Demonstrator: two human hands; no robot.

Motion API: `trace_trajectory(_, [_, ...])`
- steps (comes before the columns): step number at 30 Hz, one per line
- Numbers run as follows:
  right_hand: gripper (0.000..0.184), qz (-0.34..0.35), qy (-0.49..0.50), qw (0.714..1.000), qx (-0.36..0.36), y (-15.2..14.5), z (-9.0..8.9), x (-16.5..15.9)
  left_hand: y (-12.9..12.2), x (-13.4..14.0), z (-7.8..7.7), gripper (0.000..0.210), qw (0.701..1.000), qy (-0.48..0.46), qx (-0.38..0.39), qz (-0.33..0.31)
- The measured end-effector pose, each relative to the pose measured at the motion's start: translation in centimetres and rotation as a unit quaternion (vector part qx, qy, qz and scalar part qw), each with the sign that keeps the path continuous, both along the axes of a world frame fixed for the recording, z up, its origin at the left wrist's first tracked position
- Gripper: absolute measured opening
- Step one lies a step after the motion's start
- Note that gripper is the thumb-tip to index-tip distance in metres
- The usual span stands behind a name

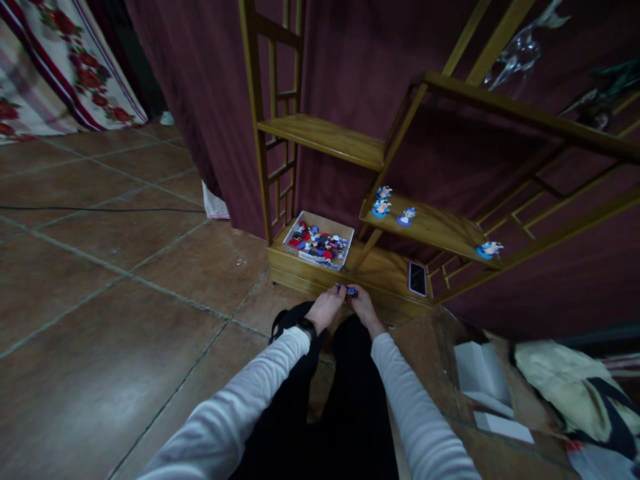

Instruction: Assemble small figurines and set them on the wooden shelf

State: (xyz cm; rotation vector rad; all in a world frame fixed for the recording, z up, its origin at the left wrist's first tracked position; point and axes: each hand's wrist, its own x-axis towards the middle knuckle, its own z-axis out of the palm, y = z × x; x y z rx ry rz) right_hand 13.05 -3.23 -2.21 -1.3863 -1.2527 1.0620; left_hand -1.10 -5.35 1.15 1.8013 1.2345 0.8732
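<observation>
Small purple-blue piece (353,291) is up between the two hands, in front of the low cabinet (385,272) and above the knees; too small and part-covered to read detail. Left hand (327,307): fingers bent in, pinching the piece from its left side. Right hand (363,307): fingers pinching it from the right, fingertips almost meeting the left's. Dark watch (307,327) on left wrist, light long sleeves (270,373) on both arms, black trousers (360,400) below. Just beyond the hands, an open shallow box (327,225) sits on the left part of the cabinet top, holding a jumble of small figurines (320,247) in red, blue, purple, white and black. Phone (417,279), screen dark, purple rim, lies on the same top near the right end. Raised wooden shelf (435,228) above carries four upright figures: two blue-based figures (381,209) close together at the left end, a purple-based figure (406,218) just beside them, another blue-based figure (489,250) well apart near the right end. Maroon curtain (340,87) hangs behind. Tiled floor (150,320) all around; open white carton (483,373) and cream cloth (565,373) to the right.
</observation>
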Motion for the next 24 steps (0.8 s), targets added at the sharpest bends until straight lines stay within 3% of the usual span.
trace_trajectory(6, [0.019, -0.002, -0.031, 0.999, 0.013, -0.5, 0.2, 0.5, -0.3, 0.0, 0.4, 0.033, 0.998, 0.057, 0.024, -0.031])
trace_trajectory(12, [0.020, -0.001, -0.032, 0.999, 0.017, -0.9, 0.7, 0.6, 1.0, 0.0, 0.0, 0.028, 0.994, -0.083, -0.063, 0.026])
trace_trajectory(19, [0.035, 0.017, 0.030, 0.999, 0.036, -0.5, 0.3, 0.3, 3.3, 0.5, -2.3, 0.041, 0.947, -0.249, -0.193, 0.066])
trace_trajectory(24, [0.030, -0.008, -0.002, 0.997, 0.079, -0.3, 0.4, 0.4, 3.4, 0.5, -2.0, 0.032, 0.891, -0.344, -0.288, 0.065])
